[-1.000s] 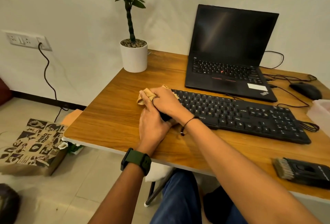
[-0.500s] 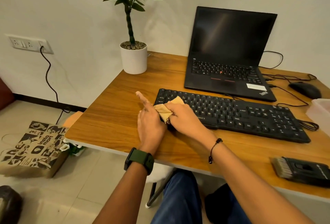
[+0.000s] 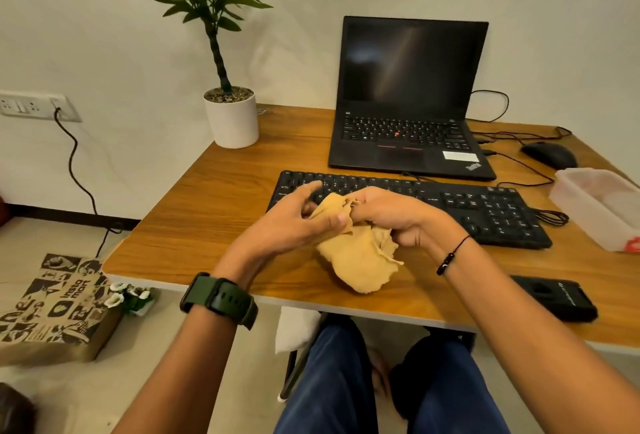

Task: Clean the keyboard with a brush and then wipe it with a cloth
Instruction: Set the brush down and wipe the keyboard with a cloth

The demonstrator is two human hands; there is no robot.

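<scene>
- Wooden table (image 3: 221, 212): bears potted plant (image 3: 231, 118), open laptop (image 3: 408, 129), black keyboard (image 3: 485, 208), mouse (image 3: 549, 154), translucent container (image 3: 595, 205), black brush (image 3: 557, 297).
- Floor (image 3: 145, 357): bears printed paper bag (image 3: 52, 305).

tan cloth (image 3: 356, 260), black keyboard (image 3: 467, 205), perhaps black brush (image 3: 554, 298)

Brush (image 3: 554, 298) bristles behind right forearm; keyboard (image 3: 485, 205) middle behind hands and cloth (image 3: 356, 260).
</scene>
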